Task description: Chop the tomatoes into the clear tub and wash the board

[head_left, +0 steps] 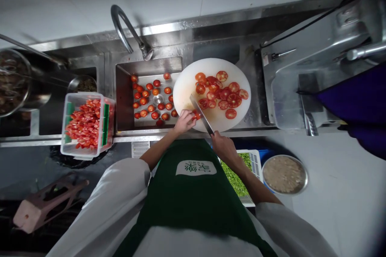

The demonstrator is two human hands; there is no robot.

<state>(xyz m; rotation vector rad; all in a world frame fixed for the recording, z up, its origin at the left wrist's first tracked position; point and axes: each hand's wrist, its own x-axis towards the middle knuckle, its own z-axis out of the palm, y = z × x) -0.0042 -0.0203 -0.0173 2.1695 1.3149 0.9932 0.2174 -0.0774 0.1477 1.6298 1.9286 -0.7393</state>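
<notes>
Steel bench [256, 126] carries a sink [126, 88] of whole tomatoes and a round white cutting board [187, 84] strewn with slices. Right hand [223, 146] is clamped on a steel knife [200, 114]; left hand [184, 121] pinches a small red tomato [196, 115] against the blade.

Board, lower left: bare strip of cutting board [183, 96], passable.
Board, right: tomato slices [223, 94] crowd it.
Upper centre: faucet [126, 30] overhangs sink [120, 92].

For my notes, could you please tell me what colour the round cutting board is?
The cutting board is white, seen best in the head view.
</notes>
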